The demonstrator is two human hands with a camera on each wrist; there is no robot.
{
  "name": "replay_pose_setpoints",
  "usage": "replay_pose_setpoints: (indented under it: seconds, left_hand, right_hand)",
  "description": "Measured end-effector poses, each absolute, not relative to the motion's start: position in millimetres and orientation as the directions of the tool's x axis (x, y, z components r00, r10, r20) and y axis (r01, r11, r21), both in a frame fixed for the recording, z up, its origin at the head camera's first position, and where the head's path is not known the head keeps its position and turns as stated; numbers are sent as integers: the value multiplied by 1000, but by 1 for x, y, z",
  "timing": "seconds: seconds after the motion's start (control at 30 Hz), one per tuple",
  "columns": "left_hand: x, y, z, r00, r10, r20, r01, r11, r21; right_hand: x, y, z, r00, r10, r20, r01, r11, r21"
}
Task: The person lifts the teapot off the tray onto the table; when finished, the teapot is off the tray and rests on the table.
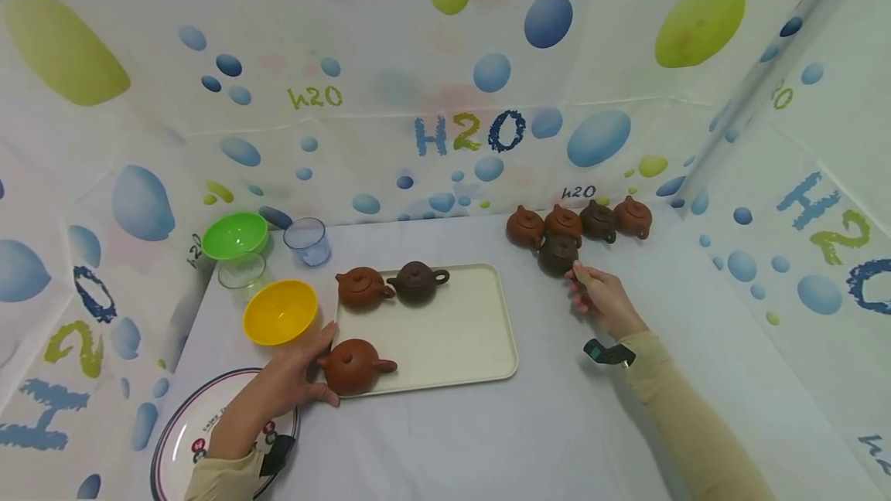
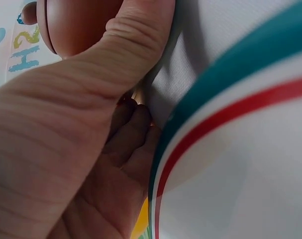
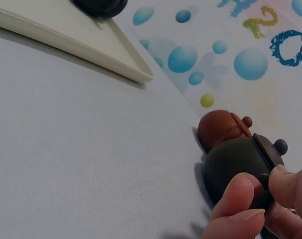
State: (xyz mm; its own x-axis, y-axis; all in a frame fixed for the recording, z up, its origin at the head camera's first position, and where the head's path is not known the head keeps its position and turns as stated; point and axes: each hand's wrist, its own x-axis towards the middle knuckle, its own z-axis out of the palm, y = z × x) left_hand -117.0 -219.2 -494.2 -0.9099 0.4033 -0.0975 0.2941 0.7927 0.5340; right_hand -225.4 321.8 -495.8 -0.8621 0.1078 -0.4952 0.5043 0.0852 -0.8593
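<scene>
The left hand (image 1: 281, 389) clasps a reddish clay teapot (image 1: 355, 366) on the cream tray's (image 1: 480, 331) lower-left corner — apparently just placing it. Right of centre, the right hand (image 1: 602, 300) pinches a dark teapot (image 1: 557, 255) on the tablecloth (image 1: 487, 431) below 4 others — next, probably lifting it trayward.

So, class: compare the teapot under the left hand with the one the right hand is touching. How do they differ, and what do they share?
The reddish-brown teapot gripped by the left hand sits on the near left corner of the cream tray; the dark brown teapot at the right hand stands off the tray, on the white table. The first stands alone; the second sits beside a row of four more. Both are small, round, lidded and upright.
</scene>
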Motion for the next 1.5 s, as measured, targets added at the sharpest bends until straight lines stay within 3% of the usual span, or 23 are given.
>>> replay_pose_setpoints:
  seconds: [0.33, 0.87, 1.2, 1.5]
  left_hand:
    - [-117, -218, -493, -910, 404, -93, 297, 793, 533]
    - [-117, -220, -492, -909, 399, -119, 278, 795, 539]
    - [-116, -220, -492, -911, 392, -130, 263, 793, 549]
    - [-116, -219, -491, -910, 389, -141, 251, 791, 557]
  right_hand:
    - [-221, 320, -499, -879, 171, -446, 467, 118, -876]
    - [-194, 317, -493, -865, 201, -460, 458, -62, -887]
    - [-179, 301, -480, -834, 151, -530, 434, -412, -801]
    - [-176, 269, -478, -854, 44, -518, 486, -286, -826]
